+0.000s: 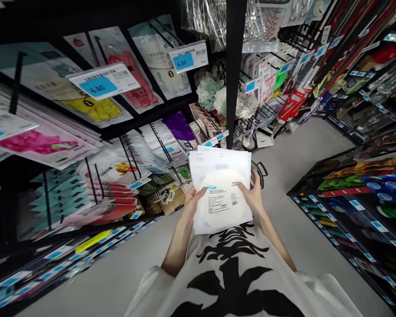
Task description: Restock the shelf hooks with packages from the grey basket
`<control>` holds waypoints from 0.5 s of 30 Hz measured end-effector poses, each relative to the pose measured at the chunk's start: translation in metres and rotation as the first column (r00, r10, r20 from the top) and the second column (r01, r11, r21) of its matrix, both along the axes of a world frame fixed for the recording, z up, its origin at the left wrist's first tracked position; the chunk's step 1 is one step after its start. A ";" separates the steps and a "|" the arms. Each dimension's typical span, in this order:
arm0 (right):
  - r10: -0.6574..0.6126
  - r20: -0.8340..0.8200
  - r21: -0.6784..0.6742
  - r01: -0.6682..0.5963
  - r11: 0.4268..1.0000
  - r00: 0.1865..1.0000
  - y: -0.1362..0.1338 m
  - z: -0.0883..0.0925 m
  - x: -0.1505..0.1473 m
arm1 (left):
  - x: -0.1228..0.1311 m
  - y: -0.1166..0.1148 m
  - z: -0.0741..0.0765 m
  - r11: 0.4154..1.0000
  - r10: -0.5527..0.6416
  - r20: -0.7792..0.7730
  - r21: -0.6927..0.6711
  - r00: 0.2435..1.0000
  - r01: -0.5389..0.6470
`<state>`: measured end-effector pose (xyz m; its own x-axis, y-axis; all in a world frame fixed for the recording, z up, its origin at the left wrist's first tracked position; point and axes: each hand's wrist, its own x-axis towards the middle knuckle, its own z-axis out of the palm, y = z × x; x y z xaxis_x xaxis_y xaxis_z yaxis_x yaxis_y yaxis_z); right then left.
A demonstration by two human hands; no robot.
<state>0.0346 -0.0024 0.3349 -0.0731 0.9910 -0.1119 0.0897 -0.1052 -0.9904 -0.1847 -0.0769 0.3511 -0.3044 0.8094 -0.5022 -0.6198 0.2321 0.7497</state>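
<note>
Several flat white packets [222, 220], stacked together, are held upright in front of my chest. The nearest packet faces me, with small dark print, a barcode and a pale round shape showing through it. My left hand [192, 200] grips the left edge, its thumb lying on the front. On the right edge, my right hand [254, 193] has its thumb on the front and its fingers wrapped behind. The fingers behind the packets are partly hidden. What lies inside the packets cannot be made out clearly.
Hooks on the left carry packaged gloves [102, 110] with price tags [100, 81] sticking out. Bath puffs [211, 92] hang beside a black post [234, 66]. A basket with a black handle [259, 169] is behind my right hand. Low shelves [359, 215] line the right; grey floor [290, 158] runs between.
</note>
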 end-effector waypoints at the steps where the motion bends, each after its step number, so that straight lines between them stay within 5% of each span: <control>1: 0.060 -0.110 -0.151 -0.076 0.986 0.992 0.002 -0.007 0.005 | 0.000 0.000 0.001 1.000 -0.008 0.008 -0.001 1.000 0.008; 3: 0.137 -0.324 -0.361 -0.256 0.897 0.936 0.003 -0.020 0.013 | 0.001 -0.001 0.002 0.999 -0.035 0.008 -0.005 0.999 0.035; 5: 0.150 -0.432 -0.423 -0.347 0.837 0.889 0.001 -0.027 0.018 | 0.000 -0.002 0.002 0.997 -0.076 -0.025 -0.003 0.997 0.076; 9: 0.119 -0.438 -0.380 -0.303 0.874 0.891 -0.001 -0.025 0.023 | -0.008 -0.006 -0.004 0.989 -0.145 -0.163 0.012 0.976 0.149; 15: 0.212 -0.258 -0.222 -0.271 0.937 0.943 0.003 0.000 0.021 | -0.021 -0.003 -0.018 0.978 -0.193 -0.376 0.000 0.906 0.208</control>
